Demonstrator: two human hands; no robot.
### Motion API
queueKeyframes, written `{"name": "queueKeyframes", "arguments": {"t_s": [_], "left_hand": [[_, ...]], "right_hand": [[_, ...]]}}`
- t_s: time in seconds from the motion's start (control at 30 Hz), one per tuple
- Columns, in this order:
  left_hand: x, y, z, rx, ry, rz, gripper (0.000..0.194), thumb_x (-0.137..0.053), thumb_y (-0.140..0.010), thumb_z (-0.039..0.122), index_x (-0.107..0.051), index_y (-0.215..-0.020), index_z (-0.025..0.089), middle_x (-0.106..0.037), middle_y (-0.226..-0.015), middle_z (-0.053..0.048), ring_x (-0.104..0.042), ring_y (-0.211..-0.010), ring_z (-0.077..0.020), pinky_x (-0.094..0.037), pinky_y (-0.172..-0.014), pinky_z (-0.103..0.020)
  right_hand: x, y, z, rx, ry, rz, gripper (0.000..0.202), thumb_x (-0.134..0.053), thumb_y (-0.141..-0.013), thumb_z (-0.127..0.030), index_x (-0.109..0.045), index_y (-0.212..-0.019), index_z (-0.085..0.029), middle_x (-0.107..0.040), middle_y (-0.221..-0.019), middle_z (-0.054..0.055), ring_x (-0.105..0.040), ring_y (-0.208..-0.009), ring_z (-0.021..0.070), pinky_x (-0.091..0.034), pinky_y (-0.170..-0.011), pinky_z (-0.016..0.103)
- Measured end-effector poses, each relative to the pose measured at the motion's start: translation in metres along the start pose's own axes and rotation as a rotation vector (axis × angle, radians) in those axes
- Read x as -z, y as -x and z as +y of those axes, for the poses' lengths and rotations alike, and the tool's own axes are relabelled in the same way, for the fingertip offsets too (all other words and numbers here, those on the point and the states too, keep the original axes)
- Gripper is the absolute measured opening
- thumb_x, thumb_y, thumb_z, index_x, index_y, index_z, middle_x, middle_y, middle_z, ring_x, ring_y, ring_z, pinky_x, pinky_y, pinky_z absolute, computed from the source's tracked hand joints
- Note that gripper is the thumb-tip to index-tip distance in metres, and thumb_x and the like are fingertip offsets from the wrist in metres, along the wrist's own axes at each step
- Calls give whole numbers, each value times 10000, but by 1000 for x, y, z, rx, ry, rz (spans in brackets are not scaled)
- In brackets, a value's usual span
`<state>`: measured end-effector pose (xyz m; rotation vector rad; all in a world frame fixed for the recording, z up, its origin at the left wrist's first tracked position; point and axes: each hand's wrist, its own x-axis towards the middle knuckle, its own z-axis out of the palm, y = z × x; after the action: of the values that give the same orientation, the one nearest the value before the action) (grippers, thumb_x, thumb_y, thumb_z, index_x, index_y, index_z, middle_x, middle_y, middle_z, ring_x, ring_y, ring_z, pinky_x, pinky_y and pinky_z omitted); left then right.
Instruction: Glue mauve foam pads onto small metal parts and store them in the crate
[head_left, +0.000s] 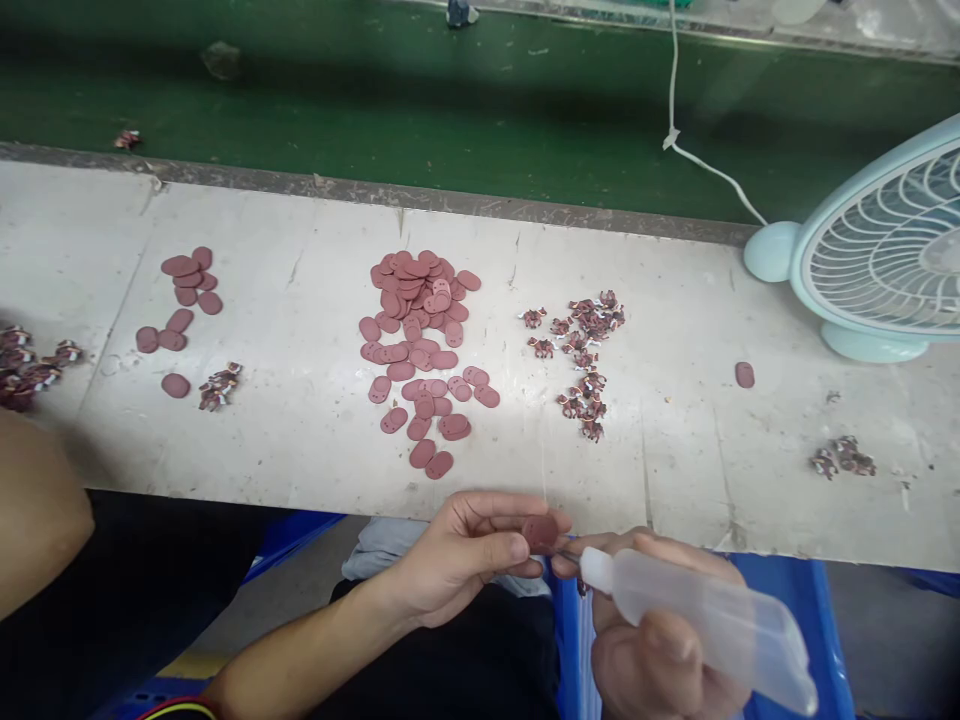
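Observation:
My left hand (465, 555) pinches a reddish-brown oval disc (540, 534) between thumb and fingers, just past the table's near edge. My right hand (652, 640) is wrapped round a translucent squeeze bottle (705, 610), tilted so that its thin metal nozzle points left at the disc. Whether the nozzle touches the disc I cannot tell. A small dark bit shows below the nozzle by my right fingers, too small to name. Beyond my hands lies a pile of the same oval discs (424, 300), and right of it a cluster of small brown-and-white animal figurines (592, 320).
A pale blue fan (892, 250) stands at the right, its white cord running over the green surface (450, 130) behind. More discs (180, 266) and figurines (220, 386) lie at the left, others (844, 457) at the right. Another person's arm (37, 510) is at far left. Blue bins (795, 620) sit below.

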<state>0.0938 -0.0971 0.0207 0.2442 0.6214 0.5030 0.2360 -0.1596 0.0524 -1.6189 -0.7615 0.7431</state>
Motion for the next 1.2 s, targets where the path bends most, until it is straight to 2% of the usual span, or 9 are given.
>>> {"name": "queueKeyframes", "arguments": {"t_s": [0.13, 0.23, 0.27, 0.37, 0.47, 0.6, 0.77, 1.03, 1.2], "left_hand": [[0, 0, 3, -22, 34, -43, 271, -755, -829, 170, -749, -1096, 216, -750, -1189, -113, -739, -1021, -228, -577, -814, -250], [1, 0, 7, -40, 58, -39, 225, -738, -840, 155, -744, -1058, 210, -759, -1163, -112, -754, -968, -215, -583, -755, -226], [2, 0, 8, -45, 60, -24, 213, -738, -838, 149, -744, -1045, 203, -762, -1155, -114, -756, -958, -210, -581, -735, -212], [7, 1, 13, -63, 50, 32, 209, -734, -836, 133, -744, -1039, 184, -763, -1146, -125, -757, -947, -205, -581, -720, -196], [13, 3, 16, -92, 45, 65, 222, -716, -850, 127, -741, -1064, 183, -756, -1162, -135, -754, -956, -204, -583, -734, -192], [15, 6, 20, -113, 53, 79, 215, -700, -866, 134, -742, -1069, 189, -749, -1179, -137, -753, -957, -198, -583, -733, -182], [12, 6, 22, -111, 44, 87, 203, -701, -872, 162, -738, -1071, 172, -750, -1170, -149, -754, -945, -199, -585, -723, -182], [8, 3, 21, -108, -2, 130, 209, -738, -843, 169, -737, -1052, 161, -757, -1152, -147, -756, -939, -209, -580, -706, -197], [2, 1, 18, -162, -84, 143, 221, -756, -830, 181, -730, -1049, 175, -761, -1148, -132, -739, -1008, -241, -573, -730, -235]], "right_hand": [[29, -37, 8, -266, -741, -6, 293, -538, -868, -479, -600, -1026, -241, -615, -711, 0, -624, -556, 182, -516, -424, 300], [67, -83, 40, -704, -1646, -259, 340, -609, -840, -282, -553, -1169, -213, -548, -775, -9, -587, -705, 138, -488, -437, 187], [78, -97, 52, -893, -1870, -442, 298, -599, -832, -181, -555, -1124, -220, -507, -732, -26, -562, -687, 130, -454, -408, 160], [99, -121, 72, -1023, -1990, -636, 287, -524, -821, -12, -550, -1038, -197, -445, -629, -67, -525, -572, 99, -424, -374, 129], [93, -109, 64, -797, -1744, -517, 289, -615, -810, -53, -577, -1071, -171, -449, -619, -86, -501, -496, 79, -373, -308, 119], [53, -80, 40, -212, -602, -76, 194, -681, -862, -256, -673, -1041, -181, -571, -730, -36, -548, -558, 84, -405, -372, 157], [14, -90, 36, 233, 665, -79, 222, -606, -916, -336, -713, -1046, -191, -668, -1056, 88, -634, -906, 211, -532, -765, 356], [26, -77, 29, 97, 752, -299, 248, -604, -926, -390, -678, -1095, -226, -653, -917, 33, -618, -758, 182, -512, -717, 350], [31, -56, 15, -9, 396, -366, 135, -650, -905, -339, -698, -991, -246, -646, -982, 42, -626, -840, 183, -550, -692, 301]]}}
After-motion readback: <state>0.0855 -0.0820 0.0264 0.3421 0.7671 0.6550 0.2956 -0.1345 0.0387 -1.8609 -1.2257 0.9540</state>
